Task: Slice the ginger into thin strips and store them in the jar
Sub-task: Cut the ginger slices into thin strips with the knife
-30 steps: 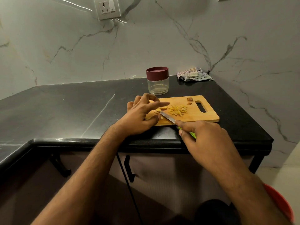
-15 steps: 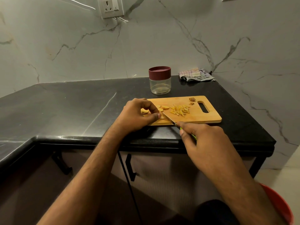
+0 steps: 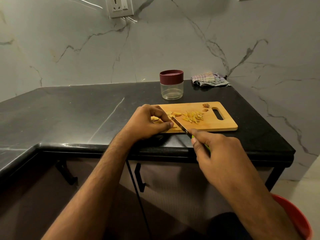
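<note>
A wooden cutting board lies near the front edge of the black counter. On it are a pile of thin ginger strips, a few ginger slices and two small ginger ends. My left hand pinches a ginger slice against the board's left end with curled fingers. My right hand grips the green handle of a knife, whose blade tip sits right beside my left fingertips. A clear jar with a maroon lid on it stands behind the board.
A crumpled striped cloth lies in the back right corner of the counter. A wall socket is on the marble wall. Cabinet doors with black handles are below, and a red tub stands on the floor at right.
My left hand's fingers have curled from an extended pose into a pinch on a slice at the board's left end. The knife blade has shifted left to meet those fingertips.
</note>
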